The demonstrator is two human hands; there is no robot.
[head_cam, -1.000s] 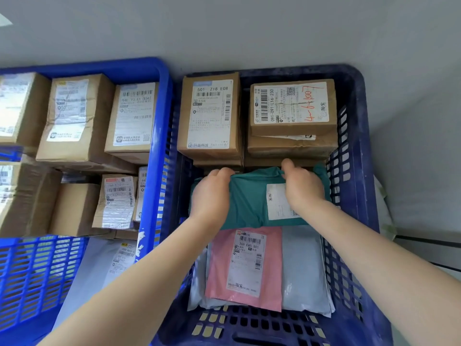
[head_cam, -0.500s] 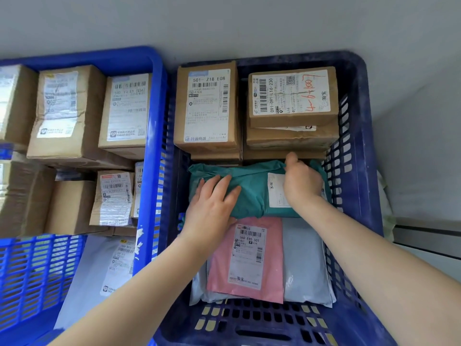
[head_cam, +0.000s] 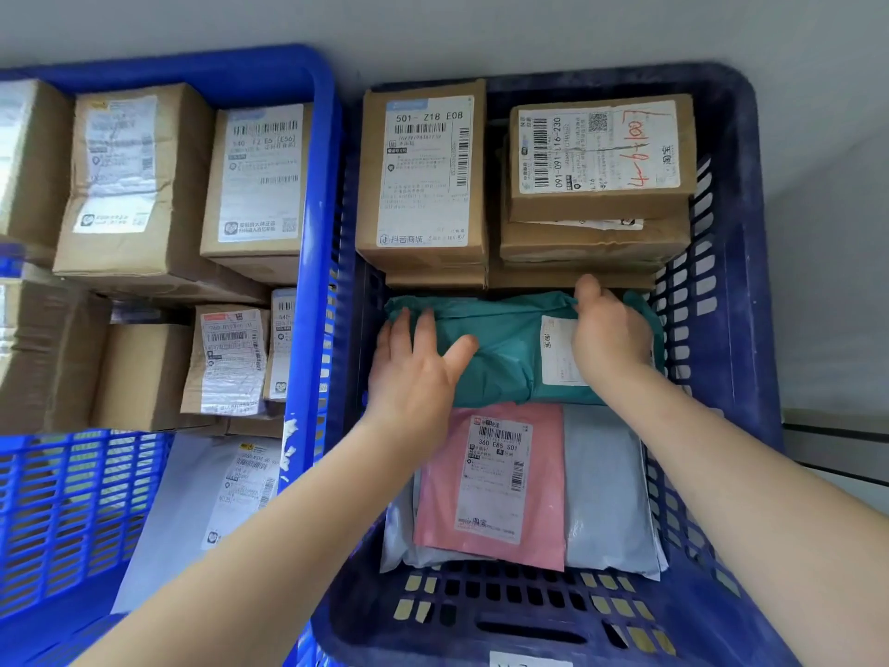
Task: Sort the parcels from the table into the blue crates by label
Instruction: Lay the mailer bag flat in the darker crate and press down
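Since half a second earlier little had changed: the left hand [head_cam: 417,373] still lay flat with fingers spread on the left end of the teal bag [head_cam: 500,349], gripping nothing, and the right hand [head_cam: 607,337] still curled over the bag's right end at its white label, fingers tucked behind the far edge; whether it truly clamped the bag could not be told. A full second earlier the left hand had been curled over the bag's far edge too, so it had since let go and flattened. The teal bag lay across the middle of the dark crate [head_cam: 731,262], just against the brown boxes at the back: a tall box [head_cam: 423,180] on the left and a stack topped by a box with red writing [head_cam: 601,156] on the right. Nearer the person, a pink bag [head_cam: 495,483] rested on grey bags [head_cam: 608,493]. The bright crate [head_cam: 317,195] to the left, touching the dark one, held several labelled brown boxes [head_cam: 139,185] and a pale bag [head_cam: 192,503] at the near side.
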